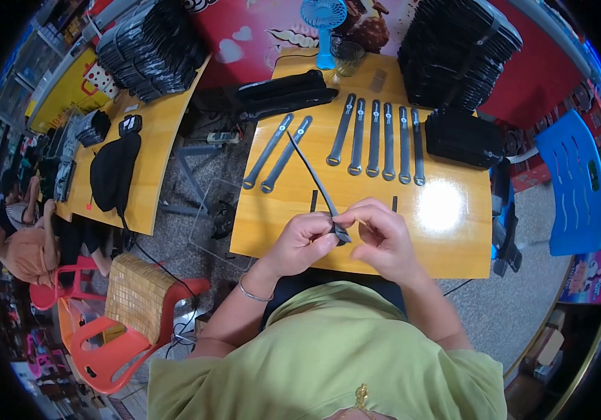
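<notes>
A narrow dark strap [314, 175] slants up from my hands over the table's near part. My left hand [304, 243] pinches it close to its wider near end. The curled fingers of my right hand [384, 236] reach the strap just above that end, and the right thumb bends in below. To the left on the tabletop lie two grey straps [268, 151], side by side. Several more grey straps [375, 138], each with a slot at the near end, lie in a row farther right. Two short black strips [314, 201] are just beyond my hands.
The yellow table [447, 252] carries black folded pieces [286, 94], a black pouch stack [463, 136], a tall black pile [454, 52], a blue fan [325, 31] and a glass [348, 57]. Blue chair [572, 185] right; red chair [115, 350] left. People sit beyond the side table [148, 189].
</notes>
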`<state>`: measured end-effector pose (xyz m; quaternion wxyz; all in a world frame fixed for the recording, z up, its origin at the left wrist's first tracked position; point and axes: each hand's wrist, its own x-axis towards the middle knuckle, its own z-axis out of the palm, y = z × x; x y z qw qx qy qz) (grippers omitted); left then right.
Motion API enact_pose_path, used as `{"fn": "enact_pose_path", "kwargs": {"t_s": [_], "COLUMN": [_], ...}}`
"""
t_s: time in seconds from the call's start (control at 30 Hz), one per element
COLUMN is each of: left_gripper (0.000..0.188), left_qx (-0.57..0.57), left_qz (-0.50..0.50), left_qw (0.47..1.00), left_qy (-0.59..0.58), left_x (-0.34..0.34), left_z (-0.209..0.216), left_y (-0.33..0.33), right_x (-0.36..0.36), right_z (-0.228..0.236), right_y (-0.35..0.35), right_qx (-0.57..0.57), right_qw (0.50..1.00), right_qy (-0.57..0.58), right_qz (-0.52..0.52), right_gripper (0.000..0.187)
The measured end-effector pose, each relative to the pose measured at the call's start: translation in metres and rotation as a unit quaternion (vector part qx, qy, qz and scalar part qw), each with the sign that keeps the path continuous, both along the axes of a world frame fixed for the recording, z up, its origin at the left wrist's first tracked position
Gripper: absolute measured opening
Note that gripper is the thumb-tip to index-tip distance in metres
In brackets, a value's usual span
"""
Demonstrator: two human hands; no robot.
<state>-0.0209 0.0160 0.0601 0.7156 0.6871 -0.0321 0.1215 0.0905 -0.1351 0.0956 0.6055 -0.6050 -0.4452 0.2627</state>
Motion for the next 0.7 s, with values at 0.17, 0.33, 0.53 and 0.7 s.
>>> {"fn": "enact_pose_path", "kwargs": {"t_s": [0.17,0.33,0.53,0.7], "left_gripper": [0.026,0.029,0.021,0.02], "left_qx": [0.003,0.022,0.034,0.093], "left_qz": [-0.014,-0.019,0.052,0.097], "left_qw": [1.0,0.999,0.998,0.99], "left_qy": [0.006,-0.017,-0.017,-0.043], "left_x": [0.002,0.004,0.005,0.01], "left_z": [-0.002,0.004,0.01,0.011], "left_y": [-0.001,-0.002,-0.012,-0.019], "right_x": [-0.004,-0.009,-0.016,-0.02], "right_z": [-0.019,-0.03,-0.02,-0.019], "right_y": [-0.001,0.009,0.007,0.005], "right_qx": [0.032,0.127,0.125,0.108], "right_qw": [0.998,0.983,0.98,0.957], "right_qy": [0.021,0.094,-0.009,-0.18], "right_qz": [-0.049,-0.092,-0.152,-0.202], "right_gripper": [0.022,0.015,0.01,0.008]}}
